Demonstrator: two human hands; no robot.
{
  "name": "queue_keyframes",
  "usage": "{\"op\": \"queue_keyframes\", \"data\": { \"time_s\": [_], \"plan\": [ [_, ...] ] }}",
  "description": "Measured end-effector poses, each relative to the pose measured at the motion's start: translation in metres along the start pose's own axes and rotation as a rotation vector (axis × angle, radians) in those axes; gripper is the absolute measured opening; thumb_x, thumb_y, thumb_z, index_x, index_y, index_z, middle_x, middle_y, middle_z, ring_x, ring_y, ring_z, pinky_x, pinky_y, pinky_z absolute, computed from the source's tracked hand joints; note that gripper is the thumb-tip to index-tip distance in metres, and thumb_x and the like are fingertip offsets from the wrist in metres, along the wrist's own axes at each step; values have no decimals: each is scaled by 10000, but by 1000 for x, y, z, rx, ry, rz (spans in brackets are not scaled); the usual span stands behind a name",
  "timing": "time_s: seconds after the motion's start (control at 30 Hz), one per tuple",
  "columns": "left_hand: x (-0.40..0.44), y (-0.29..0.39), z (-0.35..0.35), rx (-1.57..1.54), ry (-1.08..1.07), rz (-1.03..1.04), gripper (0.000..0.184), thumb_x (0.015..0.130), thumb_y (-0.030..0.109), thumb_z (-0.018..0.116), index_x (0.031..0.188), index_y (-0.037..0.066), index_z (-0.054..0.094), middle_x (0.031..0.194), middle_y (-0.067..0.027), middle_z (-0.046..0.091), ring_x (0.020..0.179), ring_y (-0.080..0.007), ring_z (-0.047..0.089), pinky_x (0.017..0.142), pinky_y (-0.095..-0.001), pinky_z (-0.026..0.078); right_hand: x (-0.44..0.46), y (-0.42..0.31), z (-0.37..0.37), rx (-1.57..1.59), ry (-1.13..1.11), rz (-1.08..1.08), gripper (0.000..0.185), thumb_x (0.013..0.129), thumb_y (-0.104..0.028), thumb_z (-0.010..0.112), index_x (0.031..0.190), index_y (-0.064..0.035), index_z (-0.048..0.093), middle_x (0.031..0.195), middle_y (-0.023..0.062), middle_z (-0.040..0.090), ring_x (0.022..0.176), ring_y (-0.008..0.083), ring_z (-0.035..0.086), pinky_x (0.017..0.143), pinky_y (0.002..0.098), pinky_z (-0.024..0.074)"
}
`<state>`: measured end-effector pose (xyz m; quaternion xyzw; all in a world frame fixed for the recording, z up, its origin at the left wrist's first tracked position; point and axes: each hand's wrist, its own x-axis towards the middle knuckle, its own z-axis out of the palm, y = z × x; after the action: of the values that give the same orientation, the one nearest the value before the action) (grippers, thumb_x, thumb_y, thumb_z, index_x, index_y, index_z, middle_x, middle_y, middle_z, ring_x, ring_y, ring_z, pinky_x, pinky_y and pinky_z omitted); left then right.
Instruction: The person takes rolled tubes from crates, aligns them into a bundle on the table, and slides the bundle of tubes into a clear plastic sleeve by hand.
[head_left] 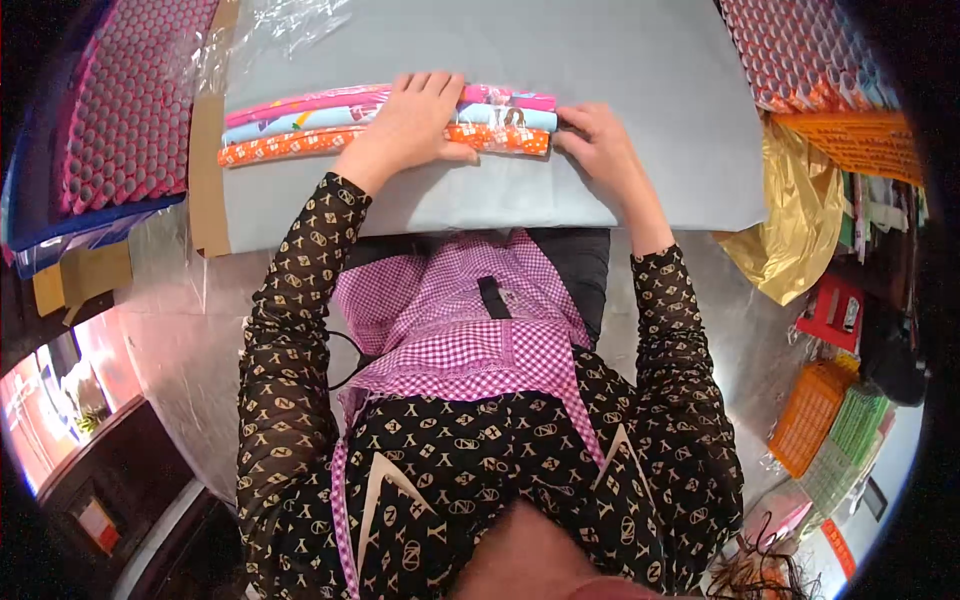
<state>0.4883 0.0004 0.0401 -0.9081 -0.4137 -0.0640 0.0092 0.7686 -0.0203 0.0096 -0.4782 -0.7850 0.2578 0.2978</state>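
Note:
Three wrapped paper rolls lie side by side on the grey table (640, 60): a pink roll (520, 101), a light blue roll (535, 119) and an orange roll (300, 146) with white print. My left hand (418, 122) rests flat across the middle of the rolls, palm down, fingers over the far edge and thumb on the orange one. At the right ends of the rolls is my right hand (600, 145), its thumb and fingers apart and touching the ends.
Stacked tubes (130, 110) stand at the left and more stacked rolls (810, 50) at the right. Clear plastic film (290, 30) lies at the table's far left. Gold foil (790, 220) hangs off the right edge. Orange (808, 415) and green baskets (858, 425) are lower right.

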Motion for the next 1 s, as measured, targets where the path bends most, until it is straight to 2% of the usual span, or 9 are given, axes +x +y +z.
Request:
{"op": "queue_keyframes", "data": {
  "time_s": [0.13, 0.27, 0.37, 0.47, 0.53, 0.6, 0.77, 0.83, 1.0],
  "plan": [
    [1, 2, 1, 2, 1, 2, 975, 637, 557, 783, 1321, -46, 438, 1232, -203, 540, 1141, -355, 515, 1004, -441, 398, -3, -9, 0, 127, 4, 154, 289, 804, -123, 678, 1085, -57, 697, 999, 102, 680, 996, 245, 587, 869, 332, 472],
    [2, 4, 1, -41, 0, 21, 941, 644, 535, 789, 1301, -49, 454, 1222, -200, 542, 1130, -358, 518, 994, -441, 406, -2, 4, 11, 141, 14, 119, 267, 800, -119, 693, 1058, -56, 711, 980, 94, 691, 965, 224, 606, 855, 319, 483],
    [2, 4, 6, -47, 31, 33, 926, 647, 530, 788, 1289, -53, 463, 1219, -198, 543, 1130, -358, 517, 993, -440, 406, -4, 6, 15, 167, 59, 75, 264, 802, -137, 650, 1055, -88, 707, 905, 123, 677, 902, 287, 603, 810, 378, 486],
    [2, 4, 5, -50, 36, 30, 919, 649, 530, 785, 1282, -57, 468, 1221, -197, 543, 1134, -356, 517, 994, -441, 405, -1, 7, 15, 137, 63, 12, 261, 803, -134, 648, 1054, -90, 707, 909, 118, 678, 905, 287, 604, 808, 375, 487],
    [1, 5, 5, -70, 6, 22, 920, 650, 533, 782, 1281, -59, 470, 1224, -195, 543, 1138, -356, 516, 995, -441, 404, -2, 0, 12, 117, 41, 54, 260, 834, -114, 649, 1083, -60, 701, 982, 101, 695, 925, 236, 620, 842, 321, 485],
    [1, 5, 8, -17, 106, 63, 853, 656, 526, 778, 1211, -66, 518, 1127, -172, 578, 1096, -321, 541, 969, -412, 418, -1, -2, 8, 105, 4, 56, 262, 837, -115, 642, 1087, -59, 698, 977, 106, 692, 927, 242, 620, 841, 322, 483],
    [5, 2, 11, -82, 32, 20, 835, 649, 540, 775, 1188, -50, 534, 1132, -183, 588, 1098, -339, 549, 956, -422, 422, 1, 8, 14, 92, 27, 60, 264, 834, -101, 627, 1082, -37, 687, 953, 136, 678, 931, 257, 620, 837, 326, 478],
    [1, -1, 14, -88, 148, 72, 840, 627, 555, 778, 1163, -50, 549, 1116, -186, 591, 1103, -333, 552, 961, -427, 421, -1, 8, 14, 66, 19, 94, 261, 838, -103, 624, 1080, -22, 681, 944, 145, 675, 919, 264, 624, 831, 335, 482],
    [-2, -7, 11, -66, 158, 62, 798, 578, 575, 785, 1047, -41, 591, 1021, -151, 607, 1023, -293, 572, 890, -388, 439, -9, -14, 13, -122, 73, 125, 209, 857, -141, 652, 1016, -12, 698, 917, 138, 683, 845, 259, 640, 780, 353, 497]
  ]
}}
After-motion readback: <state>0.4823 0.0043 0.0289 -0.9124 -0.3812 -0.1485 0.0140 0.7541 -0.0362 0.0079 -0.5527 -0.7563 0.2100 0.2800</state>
